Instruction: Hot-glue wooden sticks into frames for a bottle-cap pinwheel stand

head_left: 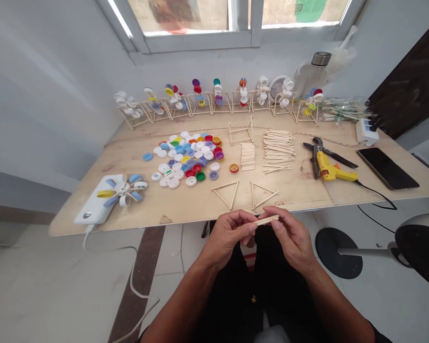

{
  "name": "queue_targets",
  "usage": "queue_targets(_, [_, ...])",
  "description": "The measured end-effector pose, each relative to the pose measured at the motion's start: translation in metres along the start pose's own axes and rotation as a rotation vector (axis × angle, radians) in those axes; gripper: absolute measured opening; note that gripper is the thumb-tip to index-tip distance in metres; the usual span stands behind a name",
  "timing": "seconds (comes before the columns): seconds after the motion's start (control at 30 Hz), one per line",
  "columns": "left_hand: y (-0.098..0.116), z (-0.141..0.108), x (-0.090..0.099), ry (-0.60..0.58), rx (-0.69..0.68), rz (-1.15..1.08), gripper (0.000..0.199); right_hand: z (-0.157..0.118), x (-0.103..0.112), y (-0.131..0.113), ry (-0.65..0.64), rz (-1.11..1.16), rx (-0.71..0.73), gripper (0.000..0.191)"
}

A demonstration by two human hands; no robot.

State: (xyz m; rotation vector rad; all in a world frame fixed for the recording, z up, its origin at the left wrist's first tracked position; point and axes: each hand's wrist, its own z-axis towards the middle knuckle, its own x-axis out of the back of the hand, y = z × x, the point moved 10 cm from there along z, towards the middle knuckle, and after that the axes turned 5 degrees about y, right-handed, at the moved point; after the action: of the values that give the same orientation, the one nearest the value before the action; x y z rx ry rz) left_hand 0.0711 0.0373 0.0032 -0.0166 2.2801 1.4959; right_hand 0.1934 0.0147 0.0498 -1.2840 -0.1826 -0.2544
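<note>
Just off the table's front edge, my left hand and my right hand are both closed on a few short wooden sticks, one hand at each end. The sticks lie side by side, and their exact number is hard to make out. Two stick triangles lie flat on the table just beyond my hands. Behind them are a pile of short sticks, a pile of longer sticks and a small upright stick frame. A single orange and red bottle cap sits beside the short pile.
Colourful bottle caps cover the left middle of the table. A cap wheel rests on a white power bank-like box. Cap-wheel stands line the wall. A yellow glue gun, pliers and a phone lie right.
</note>
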Motion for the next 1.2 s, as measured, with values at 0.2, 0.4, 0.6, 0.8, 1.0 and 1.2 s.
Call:
queue_targets(0.2, [-0.008, 0.002, -0.003, -0.035, 0.058, -0.056, 0.025, 0.000, 0.000, -0.002, 0.013, -0.040, 0.027, 0.031])
queue_targets(0.4, [-0.011, 0.003, -0.002, -0.019, 0.067, -0.069, 0.028, 0.000, -0.002, 0.000, 0.006, -0.047, 0.029, 0.033])
queue_targets(0.6, [-0.011, 0.003, -0.002, -0.017, 0.069, -0.076, 0.028, 0.000, -0.001, 0.000, 0.023, -0.041, 0.030, 0.031])
queue_targets(0.8, [-0.013, 0.004, -0.002, -0.037, 0.064, -0.058, 0.026, 0.001, 0.002, 0.002, 0.037, -0.045, 0.000, 0.021])
queue_targets(1.0, [-0.012, 0.005, -0.002, -0.052, 0.063, -0.053, 0.025, 0.000, 0.001, 0.018, 0.021, 0.084, -0.145, 0.019])
queue_targets(1.2, [-0.008, 0.003, 0.008, -0.022, 0.088, -0.129, 0.036, 0.001, 0.010, 0.037, 0.153, 0.232, -0.258, 0.024])
